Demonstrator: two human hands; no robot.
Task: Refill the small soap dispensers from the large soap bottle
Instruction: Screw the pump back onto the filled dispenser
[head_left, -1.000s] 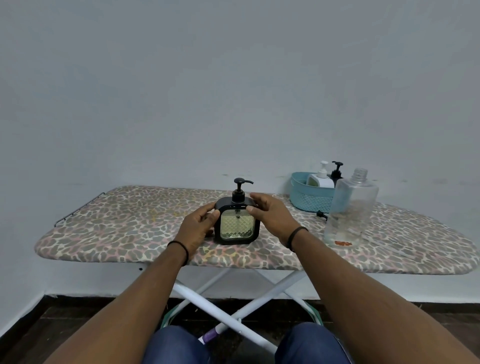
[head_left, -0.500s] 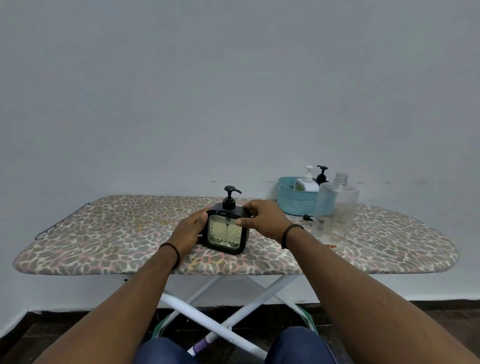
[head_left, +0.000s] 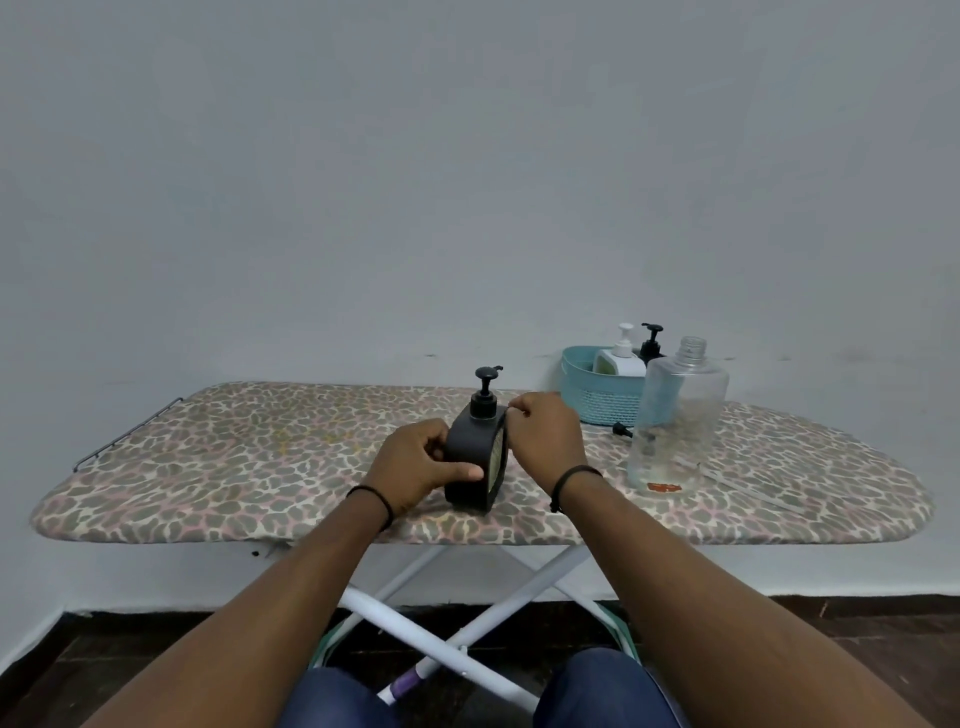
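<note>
The left hand (head_left: 415, 462) has its fingers curled round the near-left edge of the black soap dispenser (head_left: 475, 462), the thumb laid flat across its dark side. The right hand (head_left: 543, 441) grips the opposite edge, fingers bent over the top right corner and hiding that face. Both hands clamp the dispenser between them, just below the middle of the frame. The dispenser stands on its base on the ironing board (head_left: 260, 467), turned so that its narrow dark side shows and only a sliver of the pale patterned front panel is visible toward the right hand. Its black pump head (head_left: 487, 376) points up, spout to the right. Each wrist carries a thin black band, and both bare forearms run down to the lower corners of the frame.

To the right of the hands, well apart from them, the large soap bottle (head_left: 678, 415) stands upright on the board with its neck uncapped; it is clear and looks almost empty, with a reddish patch at its base. Just behind it, right of centre, a teal basket (head_left: 597, 395) holds a white pump dispenser (head_left: 621, 356) and a second black pump dispenser (head_left: 652, 343). A small black part (head_left: 621, 429) lies on the board between the basket and the bottle; what it is cannot be told. The board has a leopard-print cover and white crossed legs, against a plain pale wall
</note>
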